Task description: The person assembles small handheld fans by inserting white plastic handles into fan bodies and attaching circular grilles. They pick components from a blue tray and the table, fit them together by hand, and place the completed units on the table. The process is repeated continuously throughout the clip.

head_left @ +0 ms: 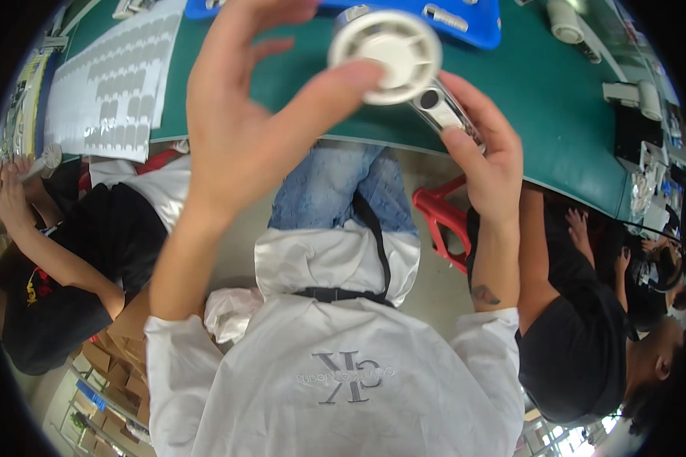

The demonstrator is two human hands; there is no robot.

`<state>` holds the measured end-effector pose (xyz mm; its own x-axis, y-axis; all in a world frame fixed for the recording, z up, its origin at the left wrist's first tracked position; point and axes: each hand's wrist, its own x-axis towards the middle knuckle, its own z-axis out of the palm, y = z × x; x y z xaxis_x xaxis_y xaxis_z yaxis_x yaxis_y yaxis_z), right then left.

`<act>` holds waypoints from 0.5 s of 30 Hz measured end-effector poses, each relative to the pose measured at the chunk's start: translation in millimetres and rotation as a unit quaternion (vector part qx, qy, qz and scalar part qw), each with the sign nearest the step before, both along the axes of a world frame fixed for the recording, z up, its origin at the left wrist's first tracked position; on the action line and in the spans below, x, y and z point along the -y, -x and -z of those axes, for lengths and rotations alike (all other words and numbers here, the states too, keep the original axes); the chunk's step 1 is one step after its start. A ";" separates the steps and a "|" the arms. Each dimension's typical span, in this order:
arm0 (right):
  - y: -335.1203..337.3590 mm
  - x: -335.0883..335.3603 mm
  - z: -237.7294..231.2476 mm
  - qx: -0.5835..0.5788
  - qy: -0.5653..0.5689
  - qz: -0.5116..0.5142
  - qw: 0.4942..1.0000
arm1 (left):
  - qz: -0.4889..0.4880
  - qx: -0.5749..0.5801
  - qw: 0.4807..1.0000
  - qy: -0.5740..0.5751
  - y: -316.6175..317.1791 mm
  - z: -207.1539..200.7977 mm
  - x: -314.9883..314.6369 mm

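I hold a small white round fan-like part (386,52) with a ribbed face above the green bench. My left hand (240,114) pinches its disc, the thumb tip pressing near the hub and the fingers curled behind the rim. My right hand (489,156) grips the silvery, clear handle piece (443,109) that sticks out from the disc's lower right. Both my forearms come up from my white sleeves.
The green bench mat (541,99) carries a blue tray (472,23) at the top, sheets of grey stickers (114,84) at left and white devices (640,95) at right. Persons in black shirts sit at left (76,251) and right (579,320). A red stool (442,217) stands below the bench.
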<state>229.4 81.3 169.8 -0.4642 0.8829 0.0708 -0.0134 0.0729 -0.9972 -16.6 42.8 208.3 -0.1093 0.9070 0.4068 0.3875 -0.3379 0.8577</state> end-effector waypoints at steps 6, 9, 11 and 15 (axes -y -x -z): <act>21.5 6.5 -9.9 -0.209 0.172 -0.110 0.956 | 0.033 0.127 0.981 0.141 -34.1 3.6 14.8; 42.1 20.6 -26.3 -0.108 0.100 -0.073 0.986 | 0.042 0.180 0.970 0.161 -35.2 -6.5 9.1; 43.2 14.8 -37.2 0.055 -0.093 -0.096 0.990 | 0.016 0.157 0.983 0.095 -26.1 -9.1 1.8; 33.5 9.5 -53.0 0.134 -0.142 -0.061 0.979 | -0.064 0.214 0.972 0.076 32.8 -21.7 -23.2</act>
